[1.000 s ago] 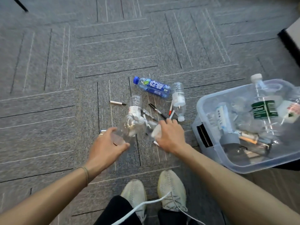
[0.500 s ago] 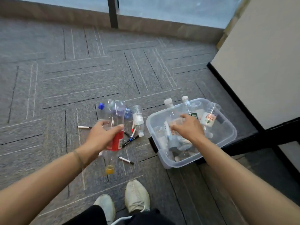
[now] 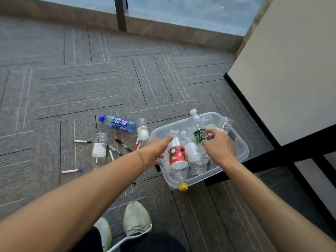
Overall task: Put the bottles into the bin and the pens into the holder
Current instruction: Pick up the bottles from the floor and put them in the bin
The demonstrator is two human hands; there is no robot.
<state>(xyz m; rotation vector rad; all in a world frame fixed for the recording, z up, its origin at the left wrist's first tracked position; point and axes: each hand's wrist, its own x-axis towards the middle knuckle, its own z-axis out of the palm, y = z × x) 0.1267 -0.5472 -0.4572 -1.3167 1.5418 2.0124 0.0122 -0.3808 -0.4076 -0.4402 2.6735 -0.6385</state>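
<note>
Left hand [image 3: 157, 151], fingers spread, touches the red-labelled clear plastic bottle [image 3: 177, 159] in the clear plastic bin [image 3: 243, 151]; at 2 o'clock, right hand [image 3: 219, 148] loosely pinches the green-labelled clear bottle [image 3: 200, 136].

Bottles crowd the bin [image 3: 243, 151] — the red-labelled bottle [image 3: 177, 157] overhangs its near rim; open carpet [image 3: 91, 84] surrounds the scattered pens [image 3: 82, 141] — nothing blocks them.

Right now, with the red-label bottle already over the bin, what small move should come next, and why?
Probably the left hand should let go of the red-label bottle and draw back. The bottle lies across the near rim of the clear bin, its yellow cap poking out over the edge. A blue bottle and two clear ones remain on the carpet.
</note>
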